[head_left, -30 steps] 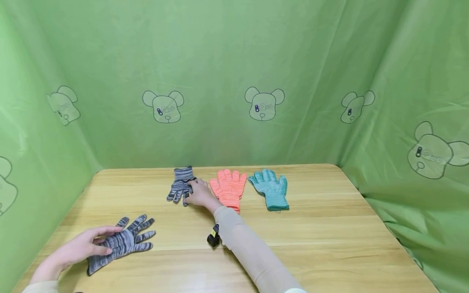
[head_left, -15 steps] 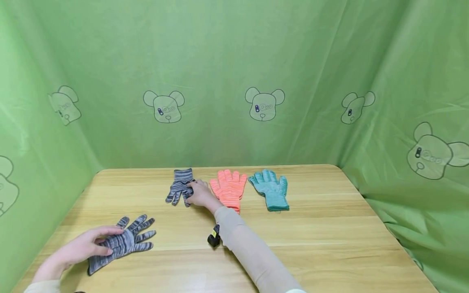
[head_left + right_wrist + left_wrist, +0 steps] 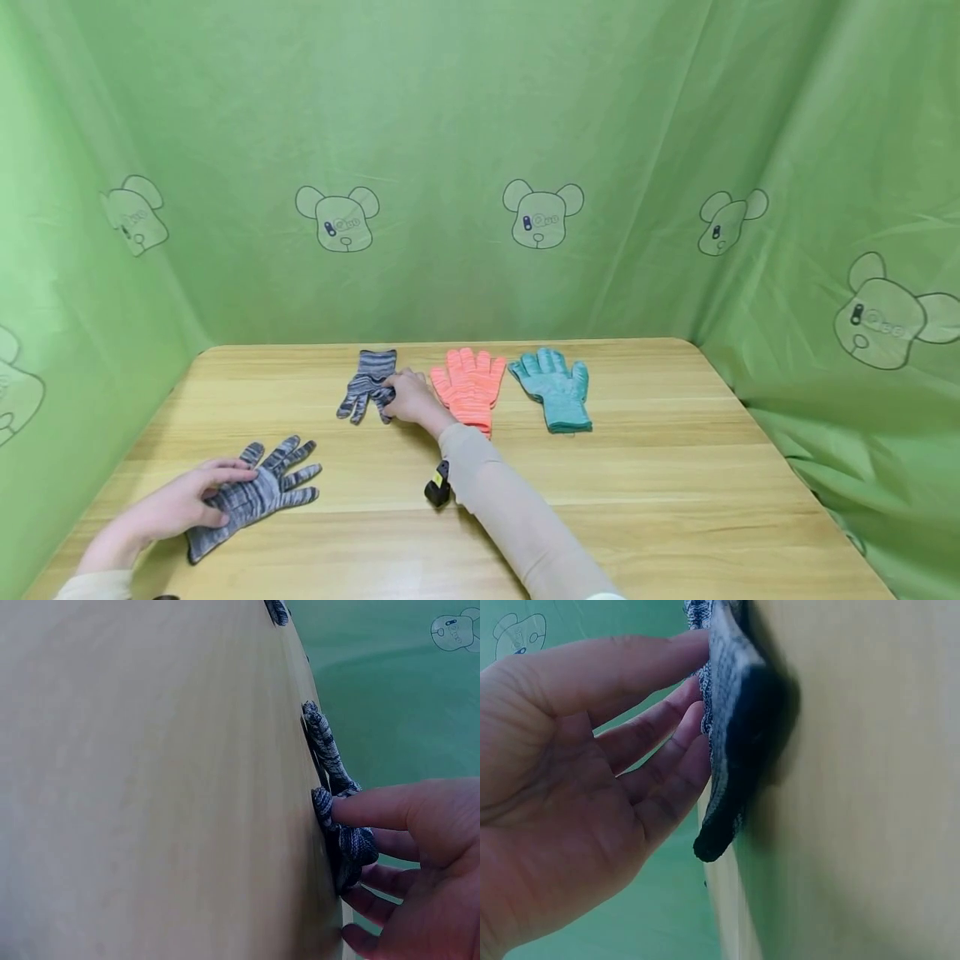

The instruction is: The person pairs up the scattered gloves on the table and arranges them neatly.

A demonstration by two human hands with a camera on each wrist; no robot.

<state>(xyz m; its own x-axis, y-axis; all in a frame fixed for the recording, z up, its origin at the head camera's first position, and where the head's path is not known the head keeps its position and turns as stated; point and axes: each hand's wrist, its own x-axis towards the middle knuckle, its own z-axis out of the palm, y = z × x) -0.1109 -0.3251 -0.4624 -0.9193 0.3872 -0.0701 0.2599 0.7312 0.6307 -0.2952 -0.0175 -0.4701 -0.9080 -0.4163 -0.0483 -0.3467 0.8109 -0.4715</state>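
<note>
In the head view my left hand rests on a grey-and-black striped knit glove at the front left. Its thumb and fingertips touch the glove's upper face, and the left wrist view shows the dark cuff edge raised off the wood. Farther back, my right hand pinches a second striped glove, whose cuff points away from me. Bunched knit fabric shows between thumb and fingers in the right wrist view. Part of this glove is hidden under the hand.
Right of the far striped glove lie an orange glove and a teal glove, seemingly stacked pairs. My right forearm crosses the wooden table. Green curtains printed with bear heads stand around the table.
The far striped glove has slid slightly toward me, its cuff lower in the head view. My left hand and the near glove have shifted a little to the right.
</note>
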